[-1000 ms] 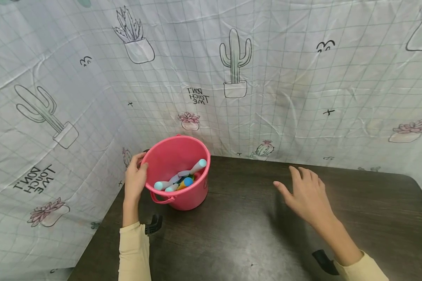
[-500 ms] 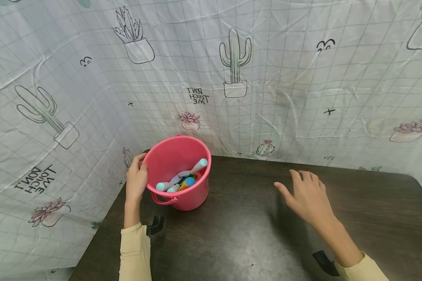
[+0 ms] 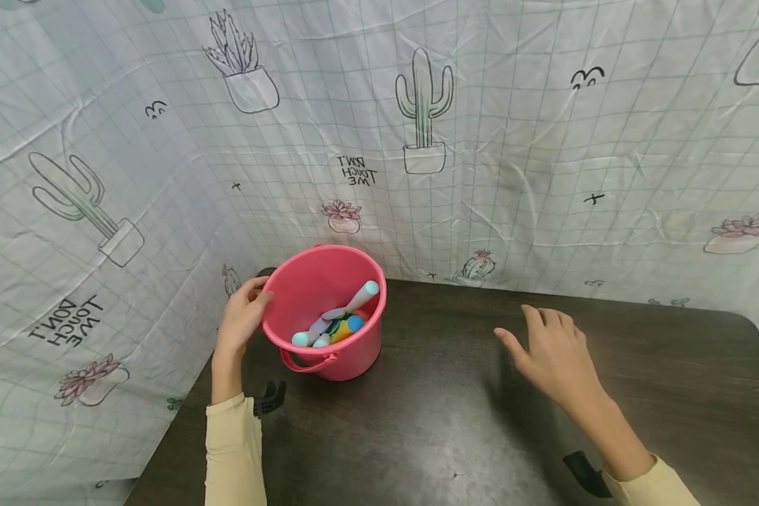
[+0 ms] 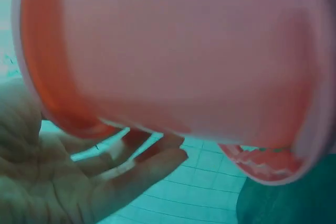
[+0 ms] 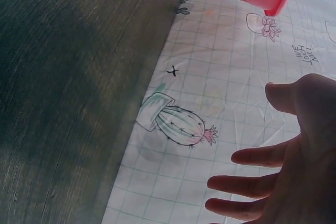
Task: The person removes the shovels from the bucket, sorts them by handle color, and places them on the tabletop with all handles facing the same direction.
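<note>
A pink bucket [image 3: 360, 358] stands on the dark table at the left, its carrying handle [image 3: 308, 365] hanging on the near side. Inside lie several objects with pale blue rounded ends [image 3: 371, 288], and one orange piece with a blue end [image 3: 348, 328]. My left hand [image 3: 239, 318] is at the bucket's left rim, its thumb tip overlapping the rim in the head view. In the left wrist view its fingers [image 4: 152, 171] are loosely extended alongside the bucket's wall. My right hand [image 3: 556, 355] hovers over the table to the right, fingers spread, holding nothing.
A white grid cloth [image 3: 512, 176] printed with cacti hangs behind the table and along its left side. The dark wooden table [image 3: 443, 393] stretches from the bucket to the right. A dark round thing [image 3: 266, 272] shows just behind the bucket's left rim. Black straps [image 3: 270, 398] sit at both wrists.
The bucket has shifted slightly to the right. My left hand's fingers have loosened at the rim and its forearm has swung a little left. The right hand has stayed nearly still.
</note>
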Demonstrator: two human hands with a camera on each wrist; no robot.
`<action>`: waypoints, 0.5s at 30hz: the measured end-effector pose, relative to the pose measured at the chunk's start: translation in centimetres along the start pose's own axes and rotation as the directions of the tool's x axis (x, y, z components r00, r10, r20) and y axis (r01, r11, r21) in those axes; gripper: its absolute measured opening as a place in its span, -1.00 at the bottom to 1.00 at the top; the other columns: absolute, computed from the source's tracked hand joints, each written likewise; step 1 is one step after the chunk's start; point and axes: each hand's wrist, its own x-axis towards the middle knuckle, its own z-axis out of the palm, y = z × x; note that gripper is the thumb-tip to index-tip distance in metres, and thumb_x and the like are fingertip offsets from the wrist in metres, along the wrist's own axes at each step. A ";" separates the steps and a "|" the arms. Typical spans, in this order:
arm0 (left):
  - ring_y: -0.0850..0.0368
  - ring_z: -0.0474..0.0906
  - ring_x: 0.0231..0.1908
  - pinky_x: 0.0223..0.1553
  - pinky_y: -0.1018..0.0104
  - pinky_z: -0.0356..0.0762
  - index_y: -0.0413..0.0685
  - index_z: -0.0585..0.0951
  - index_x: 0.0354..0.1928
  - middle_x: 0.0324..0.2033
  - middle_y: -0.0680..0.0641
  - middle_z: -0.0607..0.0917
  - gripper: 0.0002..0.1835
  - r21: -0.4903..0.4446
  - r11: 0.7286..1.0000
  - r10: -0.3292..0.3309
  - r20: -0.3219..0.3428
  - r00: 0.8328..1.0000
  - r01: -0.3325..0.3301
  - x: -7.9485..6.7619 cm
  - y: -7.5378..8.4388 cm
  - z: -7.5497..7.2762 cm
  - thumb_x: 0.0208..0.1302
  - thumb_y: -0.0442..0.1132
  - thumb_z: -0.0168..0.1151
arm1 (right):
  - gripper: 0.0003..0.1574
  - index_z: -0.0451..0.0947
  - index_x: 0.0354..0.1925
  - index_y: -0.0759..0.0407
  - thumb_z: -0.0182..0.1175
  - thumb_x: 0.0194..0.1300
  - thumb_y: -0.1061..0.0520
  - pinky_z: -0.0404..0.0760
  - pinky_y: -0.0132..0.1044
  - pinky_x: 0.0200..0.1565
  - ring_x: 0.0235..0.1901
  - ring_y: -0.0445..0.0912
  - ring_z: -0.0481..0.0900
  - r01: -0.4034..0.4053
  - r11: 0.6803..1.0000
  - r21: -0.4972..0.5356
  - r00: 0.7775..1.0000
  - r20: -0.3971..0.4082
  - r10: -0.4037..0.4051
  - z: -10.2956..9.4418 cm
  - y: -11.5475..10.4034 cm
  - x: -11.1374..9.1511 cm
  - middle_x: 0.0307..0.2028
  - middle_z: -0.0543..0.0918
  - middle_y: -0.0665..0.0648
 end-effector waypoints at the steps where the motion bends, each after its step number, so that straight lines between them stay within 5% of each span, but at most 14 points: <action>1: -0.11 0.67 -0.17 -0.31 0.41 0.63 -0.24 0.38 0.46 0.12 -0.39 0.57 -0.49 0.013 1.000 0.003 0.015 1.000 -0.004 0.4 -0.1 -0.2 0.60 -0.18 -0.04 | -0.16 0.38 0.29 0.54 0.14 0.53 -0.21 0.36 0.54 0.08 0.18 0.59 0.35 -0.001 1.000 0.001 1.000 0.002 0.001 0.0 0.0 0.0 0.13 0.49 0.67; 8: 0.19 0.71 -0.29 -0.33 0.38 0.68 -0.19 0.31 0.52 0.15 -0.36 0.59 -0.46 -0.105 0.994 -0.012 0.206 0.979 0.035 3.2 -0.9 -1.2 0.63 -0.14 -0.04 | -0.16 0.38 0.28 0.54 0.15 0.53 -0.21 0.38 0.55 0.03 0.16 0.59 0.37 0.003 1.000 0.006 1.000 -0.007 -0.003 0.1 0.2 -0.4 0.11 0.50 0.66; 15: 0.19 0.69 -0.28 -0.35 0.37 0.70 -0.16 0.18 0.60 0.33 -0.38 0.45 -0.42 -0.178 0.981 -0.021 0.291 0.956 0.075 3.3 -0.3 -1.5 0.62 -0.24 -0.10 | -0.17 0.39 0.28 0.53 0.14 0.53 -0.21 0.39 0.55 0.00 0.15 0.59 0.37 -0.006 1.000 0.008 1.000 -0.013 0.007 -0.2 0.2 -0.4 0.11 0.49 0.66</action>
